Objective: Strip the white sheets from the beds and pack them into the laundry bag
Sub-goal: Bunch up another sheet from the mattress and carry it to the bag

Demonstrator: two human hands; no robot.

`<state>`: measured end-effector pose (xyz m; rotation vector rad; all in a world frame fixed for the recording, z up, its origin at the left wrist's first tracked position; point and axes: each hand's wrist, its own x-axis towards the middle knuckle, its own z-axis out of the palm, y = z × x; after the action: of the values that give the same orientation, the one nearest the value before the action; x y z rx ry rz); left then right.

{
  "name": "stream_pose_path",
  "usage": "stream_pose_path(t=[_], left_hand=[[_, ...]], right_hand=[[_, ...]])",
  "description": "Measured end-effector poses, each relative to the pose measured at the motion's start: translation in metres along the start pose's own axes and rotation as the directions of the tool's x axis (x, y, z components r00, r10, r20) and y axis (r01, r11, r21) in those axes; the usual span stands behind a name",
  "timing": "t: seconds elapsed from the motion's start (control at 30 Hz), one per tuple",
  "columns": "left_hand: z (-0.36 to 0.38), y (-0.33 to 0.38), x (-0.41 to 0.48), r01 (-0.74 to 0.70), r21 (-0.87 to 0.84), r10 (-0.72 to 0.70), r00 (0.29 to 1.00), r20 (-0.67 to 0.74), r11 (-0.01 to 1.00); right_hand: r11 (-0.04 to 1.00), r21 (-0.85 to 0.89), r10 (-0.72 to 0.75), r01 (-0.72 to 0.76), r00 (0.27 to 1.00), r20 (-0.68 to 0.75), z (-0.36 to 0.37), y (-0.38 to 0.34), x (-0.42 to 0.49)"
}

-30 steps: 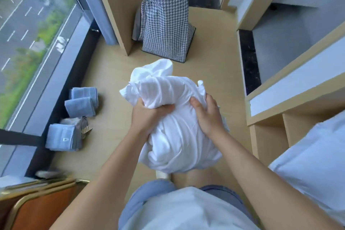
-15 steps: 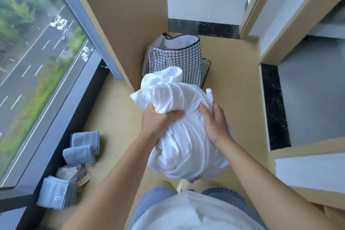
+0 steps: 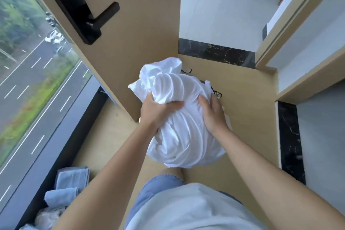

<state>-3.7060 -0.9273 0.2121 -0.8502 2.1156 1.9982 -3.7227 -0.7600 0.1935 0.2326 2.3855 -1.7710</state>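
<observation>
A bundled white sheet (image 3: 179,132) fills the middle of the view, held in front of me above the floor. My left hand (image 3: 156,112) grips its upper left side, fingers dug into the folds. On the upper right of the bundle my right hand (image 3: 211,112) presses and holds it. The houndstooth laundry bag (image 3: 217,94) stands directly behind and below the sheet; only a small patterned corner and a bit of dark rim show past the cloth.
An open wooden door (image 3: 130,30) with a black handle (image 3: 104,15) stands close on the left. Beyond it is a floor-length window (image 3: 28,80). Folded blue towels (image 3: 69,185) lie on the floor at lower left. A doorway with a black marble threshold (image 3: 216,53) lies ahead.
I have moved forward to the laundry bag with the sheet held in both hands. The bag, fully seen before, is now almost hidden under the bundle. The towels have slid toward the bottom left.
</observation>
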Motion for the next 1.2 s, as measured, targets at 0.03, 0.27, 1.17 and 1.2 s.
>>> stream_pose_path(t=[0.03,0.27,1.17,1.2], left_hand=[[-0.001,0.012,0.017,-0.004,0.006,0.004,1.0,-0.01,1.0],[-0.006,0.101,0.114,-0.051,0.026,0.053,0.996,-0.067,0.998],[0.063,0.047,0.279,0.293,0.328,-0.241,0.952,-0.191,0.898],[0.068,0.036,0.279,0.314,0.295,-0.265,0.945,-0.194,0.902]], right_hand=[[1.0,0.005,0.0,0.0,1.0,0.006,0.005,-0.009,0.019],[0.999,0.002,-0.041,0.041,0.999,-0.001,0.038,-0.073,0.141],[0.938,-0.057,0.341,-0.341,0.886,0.314,0.068,0.044,0.305],[0.941,-0.077,0.337,-0.331,0.881,0.333,0.062,0.053,0.307]])
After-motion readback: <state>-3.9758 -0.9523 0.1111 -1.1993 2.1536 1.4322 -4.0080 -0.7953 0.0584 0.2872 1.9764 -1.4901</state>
